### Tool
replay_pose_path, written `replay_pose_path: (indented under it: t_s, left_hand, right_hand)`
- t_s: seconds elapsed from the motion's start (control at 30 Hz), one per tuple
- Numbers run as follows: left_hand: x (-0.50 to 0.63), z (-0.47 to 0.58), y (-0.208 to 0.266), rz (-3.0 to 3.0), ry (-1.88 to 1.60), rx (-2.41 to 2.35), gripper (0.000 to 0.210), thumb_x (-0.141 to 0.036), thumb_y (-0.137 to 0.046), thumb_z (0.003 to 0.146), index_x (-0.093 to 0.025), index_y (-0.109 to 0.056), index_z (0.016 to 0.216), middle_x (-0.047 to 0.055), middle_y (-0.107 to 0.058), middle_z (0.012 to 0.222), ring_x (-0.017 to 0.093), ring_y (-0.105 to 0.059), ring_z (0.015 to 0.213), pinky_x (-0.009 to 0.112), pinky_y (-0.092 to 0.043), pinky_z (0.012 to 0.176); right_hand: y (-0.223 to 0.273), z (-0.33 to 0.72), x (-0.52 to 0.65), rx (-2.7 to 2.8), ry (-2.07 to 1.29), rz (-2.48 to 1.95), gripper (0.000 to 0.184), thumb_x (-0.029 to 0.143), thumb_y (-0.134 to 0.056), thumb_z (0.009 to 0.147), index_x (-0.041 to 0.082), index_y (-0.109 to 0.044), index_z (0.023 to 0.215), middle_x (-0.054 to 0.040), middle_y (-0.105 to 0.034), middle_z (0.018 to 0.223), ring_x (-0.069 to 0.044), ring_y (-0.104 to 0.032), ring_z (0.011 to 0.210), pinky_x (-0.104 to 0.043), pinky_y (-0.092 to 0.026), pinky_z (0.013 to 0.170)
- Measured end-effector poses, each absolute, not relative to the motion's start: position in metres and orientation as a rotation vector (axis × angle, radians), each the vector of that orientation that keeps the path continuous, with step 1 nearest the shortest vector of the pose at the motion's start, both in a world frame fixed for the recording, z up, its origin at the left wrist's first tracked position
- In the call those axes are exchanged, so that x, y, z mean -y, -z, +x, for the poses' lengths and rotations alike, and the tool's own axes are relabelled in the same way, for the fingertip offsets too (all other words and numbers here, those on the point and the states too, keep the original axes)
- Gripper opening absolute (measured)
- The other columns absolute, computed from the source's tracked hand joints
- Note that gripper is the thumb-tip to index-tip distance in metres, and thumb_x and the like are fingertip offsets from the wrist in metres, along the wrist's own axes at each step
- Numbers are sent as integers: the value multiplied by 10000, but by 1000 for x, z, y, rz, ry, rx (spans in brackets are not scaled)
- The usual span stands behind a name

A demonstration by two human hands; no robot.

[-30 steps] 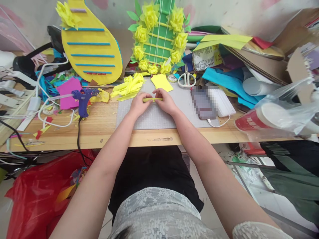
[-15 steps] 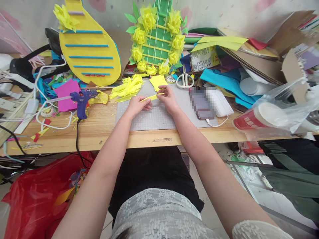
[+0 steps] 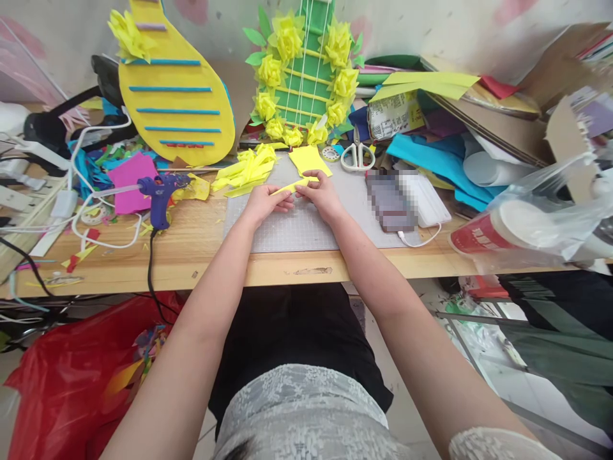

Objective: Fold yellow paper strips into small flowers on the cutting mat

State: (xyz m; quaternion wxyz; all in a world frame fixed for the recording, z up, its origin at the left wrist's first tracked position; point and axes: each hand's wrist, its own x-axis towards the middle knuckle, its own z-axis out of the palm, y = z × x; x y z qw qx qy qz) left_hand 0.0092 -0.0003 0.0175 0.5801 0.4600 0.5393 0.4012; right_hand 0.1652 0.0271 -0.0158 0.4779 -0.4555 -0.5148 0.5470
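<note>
Table of pale wood (image 3: 191,233) stretches across in front of me, and at its back stand a yellow pear-shaped board with blue bars (image 3: 172,99) and, to its right, a green board with white strings and yellow paper flowers (image 3: 295,103). Nearer to me lies a grey gridded cutting mat (image 3: 297,233). A loose heap of bright yellow paper strips (image 3: 246,167) rests beyond my left hand (image 3: 263,204), by the mat's far left corner. My right hand (image 3: 324,197) is the nearer one to a flat square of yellow paper (image 3: 311,160), which sits just beyond it. Both my hands pinch one narrow yellow paper strip (image 3: 293,187), left at its left end, right at its right; it is over the mat, its long axis running crosswise between them, the right end slightly farther from me, and whether it touches the mat I cannot tell
</note>
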Motion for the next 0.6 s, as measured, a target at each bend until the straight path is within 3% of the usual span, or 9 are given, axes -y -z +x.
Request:
replay_pose_path:
  t_s: [0.27, 0.43, 0.6]
  left_hand:
    - [-1, 4, -19, 1112, -858, -1277, 81, -181, -670, 802, -115, -678, 755, 42, -731, 695, 108, -685, 611, 226, -555, 645]
    - [-2, 7, -14, 1135, -889, -1227, 157, -293, -692, 793, -137, -701, 806, 48, -747, 757, 132, -709, 692, 245, -563, 667]
    - [-2, 12, -3, 1165, -973, -1276, 206, -334, -717, 764, -130, -694, 782, 29, -729, 689, 115, -694, 641, 230, -554, 669]
  right_hand:
    - [14, 169, -28, 1238, -1231, -1147, 471, 389, -749, 641, 239, -413, 936, 117, -521, 575, -91, -603, 602, -238, -446, 623]
    - [18, 170, -29, 1355, -1244, -1068, 481, 419, -743, 639, 252, -423, 957, 124, -484, 576, -100, -592, 614, -251, -454, 639]
    - [18, 164, -27, 1382, -1257, -1044, 478, 379, -742, 635, 248, -435, 978, 92, -548, 663, -92, -561, 643, -245, -441, 632]
